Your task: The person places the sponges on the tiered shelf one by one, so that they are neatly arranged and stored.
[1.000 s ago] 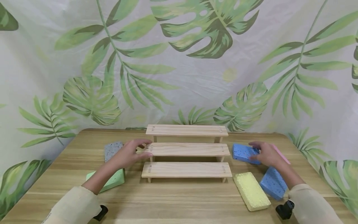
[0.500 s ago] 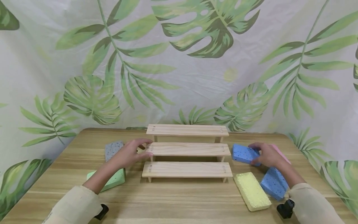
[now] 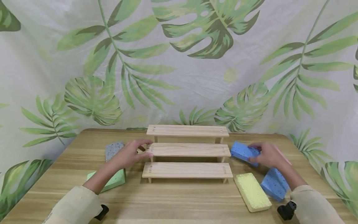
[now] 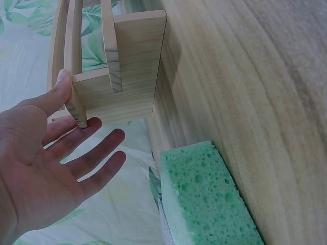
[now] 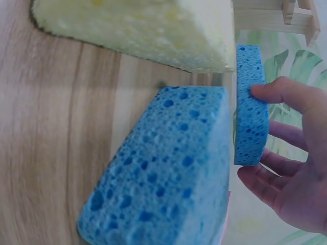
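A three-tier wooden stand (image 3: 188, 150) with stepped shelves is in the middle of the table. My left hand (image 3: 131, 154) pinches the left end of its middle shelf, thumb on one side and fingertips on the other, as the left wrist view shows up close. On the right, my right hand (image 3: 269, 154) holds a blue sponge (image 3: 244, 151) by its right end, between thumb and fingers. That sponge lies at an angle beside the stand; in the right wrist view the thumb (image 5: 271, 91) presses its face.
Near my right forearm lie a second blue sponge (image 3: 275, 184) and a yellow sponge (image 3: 252, 192). A pink edge (image 3: 285, 158) shows behind the right hand. By my left arm are a grey sponge (image 3: 113, 150) and a green sponge (image 3: 116, 179). A leaf-patterned cloth (image 3: 195, 84) hangs behind the table.
The right hand has closed on the blue sponge, which has turned and shifted slightly left. My left hand stays on the middle shelf, and the stand has not moved.
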Action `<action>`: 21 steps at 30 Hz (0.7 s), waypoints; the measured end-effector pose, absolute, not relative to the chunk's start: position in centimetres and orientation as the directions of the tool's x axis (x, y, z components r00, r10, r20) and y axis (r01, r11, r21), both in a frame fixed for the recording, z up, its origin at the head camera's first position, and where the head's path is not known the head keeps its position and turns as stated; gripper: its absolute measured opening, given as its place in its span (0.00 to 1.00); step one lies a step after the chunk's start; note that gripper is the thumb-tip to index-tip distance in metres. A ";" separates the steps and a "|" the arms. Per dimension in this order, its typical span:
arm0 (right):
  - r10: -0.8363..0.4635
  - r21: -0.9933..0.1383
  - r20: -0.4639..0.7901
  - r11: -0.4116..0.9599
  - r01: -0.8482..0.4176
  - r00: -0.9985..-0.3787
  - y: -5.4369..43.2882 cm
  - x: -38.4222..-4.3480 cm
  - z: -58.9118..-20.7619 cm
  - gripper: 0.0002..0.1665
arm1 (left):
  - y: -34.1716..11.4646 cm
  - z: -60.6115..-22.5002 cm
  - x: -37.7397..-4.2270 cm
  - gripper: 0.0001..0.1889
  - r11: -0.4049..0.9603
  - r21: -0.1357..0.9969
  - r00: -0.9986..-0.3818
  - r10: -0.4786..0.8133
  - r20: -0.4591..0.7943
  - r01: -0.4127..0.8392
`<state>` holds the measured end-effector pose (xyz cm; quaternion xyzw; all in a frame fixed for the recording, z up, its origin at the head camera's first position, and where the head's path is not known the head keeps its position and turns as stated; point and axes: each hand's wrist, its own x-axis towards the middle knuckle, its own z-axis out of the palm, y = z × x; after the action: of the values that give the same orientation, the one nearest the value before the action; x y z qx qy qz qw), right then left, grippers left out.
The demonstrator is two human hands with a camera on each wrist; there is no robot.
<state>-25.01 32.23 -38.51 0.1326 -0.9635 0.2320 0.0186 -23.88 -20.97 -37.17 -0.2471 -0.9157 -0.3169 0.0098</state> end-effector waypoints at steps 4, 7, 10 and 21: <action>-0.247 -0.471 0.122 0.838 -0.275 -0.961 32.2 -25.0 -38.1 0.36 | -21.1 -37.3 -24.0 0.28 0.676 0.579 -0.879 0.443 0.176 0.456; -0.248 -0.494 0.135 0.823 -0.282 -0.959 32.2 -25.0 -37.8 0.35 | -21.1 -37.4 -24.0 0.28 0.675 0.586 -0.883 0.439 0.169 0.448; -0.242 -0.506 0.145 0.815 -0.282 -0.959 32.1 -24.9 -37.4 0.35 | -21.1 -37.4 -23.9 0.28 0.673 0.592 -0.884 0.438 0.164 0.443; -0.165 -0.572 0.225 0.775 -0.267 -0.960 31.7 -24.3 -36.0 0.36 | -21.1 -37.2 -24.0 0.28 0.659 0.593 -0.872 0.458 0.172 0.463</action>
<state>-24.32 31.69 -36.04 0.1152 -0.9387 0.3147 0.0812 -24.01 -21.13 -37.24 -0.2529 -0.9108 -0.3263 0.0037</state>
